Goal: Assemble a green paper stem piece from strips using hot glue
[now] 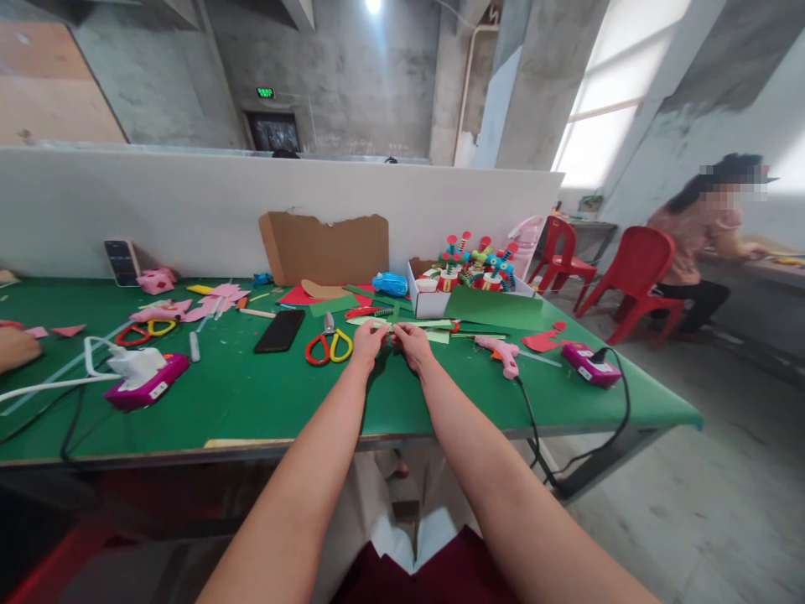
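Note:
My left hand (368, 342) and my right hand (413, 344) meet above the middle of the green table, fingertips pinched close together. Between them is a thin green paper strip (395, 314), partly hidden by the fingers. Left of my left hand lie scissors (329, 341) with one red and one yellow handle. Just beyond the hands are red-handled pliers (371, 312) and pale green paper strips (433, 324). A pink glue gun (501, 354) rests to the right of my right hand.
A white box (423, 298) with colourful paper figures stands behind, dark green paper (494, 308) leaning at its front. A black phone (279, 330) lies left. Purple power strips (148, 382) with cables sit at both sides. Another person's hand (18, 346) is at far left; a person sits right.

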Demonstrator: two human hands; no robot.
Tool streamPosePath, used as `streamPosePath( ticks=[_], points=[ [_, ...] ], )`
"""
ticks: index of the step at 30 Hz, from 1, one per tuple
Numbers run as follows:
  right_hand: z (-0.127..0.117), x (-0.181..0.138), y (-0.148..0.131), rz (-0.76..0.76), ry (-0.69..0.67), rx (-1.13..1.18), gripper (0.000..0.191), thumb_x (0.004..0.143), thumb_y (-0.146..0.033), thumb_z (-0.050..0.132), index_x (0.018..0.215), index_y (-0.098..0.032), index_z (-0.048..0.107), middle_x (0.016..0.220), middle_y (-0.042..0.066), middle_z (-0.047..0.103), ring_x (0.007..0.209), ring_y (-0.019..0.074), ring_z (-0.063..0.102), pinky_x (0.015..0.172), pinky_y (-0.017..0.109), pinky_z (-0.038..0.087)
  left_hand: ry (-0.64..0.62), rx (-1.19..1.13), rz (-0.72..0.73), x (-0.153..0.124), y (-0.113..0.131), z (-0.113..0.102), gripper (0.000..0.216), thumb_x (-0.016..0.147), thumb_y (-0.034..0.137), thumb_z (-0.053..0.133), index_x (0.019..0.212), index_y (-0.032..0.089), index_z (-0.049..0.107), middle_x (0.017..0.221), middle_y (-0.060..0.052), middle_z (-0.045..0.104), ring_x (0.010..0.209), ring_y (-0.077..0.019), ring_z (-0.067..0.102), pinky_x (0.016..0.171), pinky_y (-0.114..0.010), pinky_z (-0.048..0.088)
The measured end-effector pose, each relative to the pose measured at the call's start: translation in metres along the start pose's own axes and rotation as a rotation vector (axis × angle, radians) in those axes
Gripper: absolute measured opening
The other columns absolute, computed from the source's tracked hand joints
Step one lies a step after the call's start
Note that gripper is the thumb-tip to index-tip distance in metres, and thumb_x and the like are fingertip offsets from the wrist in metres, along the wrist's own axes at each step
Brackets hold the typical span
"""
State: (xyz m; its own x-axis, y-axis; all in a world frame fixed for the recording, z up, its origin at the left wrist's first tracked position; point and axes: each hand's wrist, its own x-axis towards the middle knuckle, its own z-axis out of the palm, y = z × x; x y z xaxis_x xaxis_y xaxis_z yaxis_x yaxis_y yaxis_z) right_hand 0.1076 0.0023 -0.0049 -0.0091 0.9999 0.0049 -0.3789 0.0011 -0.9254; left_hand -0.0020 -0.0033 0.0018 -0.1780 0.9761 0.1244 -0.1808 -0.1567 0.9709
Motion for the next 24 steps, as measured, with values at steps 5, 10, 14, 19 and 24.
streamPosePath(
  ticks=[5,10,14,19,24],
  points=[
    [-0.0001,-0.0004,-0.0005,0.009,-0.036,0.031,0.025,0.060,-0.027,0.085,0.068,-0.018,0.063,0.053,-0.006,0.063,0.051,0.0081,0.059,0.057,0.021,0.052,0.009,-0.017,-0.017,-0.0011,0.0020,0.0005,0.023,0.063,0.031,0.075,0.063,0.017,0.057,0.055,0.003,0.057,0.051,-0.0106,0.052,0.051,-0.023,0.042],
    [-0.0001,-0.0004,-0.0024,0.024,-0.026,0.098,0.026,0.061,-0.020,0.085,0.069,-0.018,0.060,0.056,-0.004,0.066,0.053,0.0103,0.064,0.060,0.022,0.056,0.035,-0.049,-0.005,-0.0007,0.0019,0.0006,0.032,0.061,0.040,0.077,0.065,0.017,0.055,0.054,0.004,0.057,0.048,-0.0087,0.050,0.048,-0.020,0.039],
    [0.0007,-0.0007,-0.0047,0.020,0.004,0.163,0.027,0.063,-0.017,0.084,0.068,-0.018,0.058,0.056,-0.003,0.066,0.055,0.0108,0.066,0.061,0.022,0.058,0.029,-0.056,-0.009,-0.0002,0.0009,0.0011,0.034,0.061,0.043,0.079,0.072,0.015,0.061,0.058,0.002,0.061,0.049,-0.0084,0.051,0.048,-0.020,0.039],
    [0.0026,-0.0029,-0.0054,0.032,-0.002,0.138,0.030,0.063,-0.019,0.085,0.065,-0.019,0.055,0.054,-0.003,0.066,0.051,0.0109,0.065,0.056,0.021,0.058,-0.042,-0.023,-0.007,0.0001,-0.0003,-0.0004,0.033,0.061,0.044,0.079,0.070,0.015,0.065,0.062,0.000,0.063,0.056,-0.0111,0.055,0.052,-0.021,0.042],
    [0.0028,-0.0045,-0.0035,-0.002,-0.022,0.078,0.033,0.058,-0.025,0.087,0.067,-0.020,0.057,0.053,-0.003,0.067,0.050,0.0126,0.065,0.053,0.023,0.056,-0.037,-0.004,0.016,0.0004,-0.0007,-0.0021,0.032,0.056,0.044,0.079,0.060,0.016,0.064,0.056,0.001,0.061,0.053,-0.0110,0.053,0.050,-0.021,0.041]
  ],
)
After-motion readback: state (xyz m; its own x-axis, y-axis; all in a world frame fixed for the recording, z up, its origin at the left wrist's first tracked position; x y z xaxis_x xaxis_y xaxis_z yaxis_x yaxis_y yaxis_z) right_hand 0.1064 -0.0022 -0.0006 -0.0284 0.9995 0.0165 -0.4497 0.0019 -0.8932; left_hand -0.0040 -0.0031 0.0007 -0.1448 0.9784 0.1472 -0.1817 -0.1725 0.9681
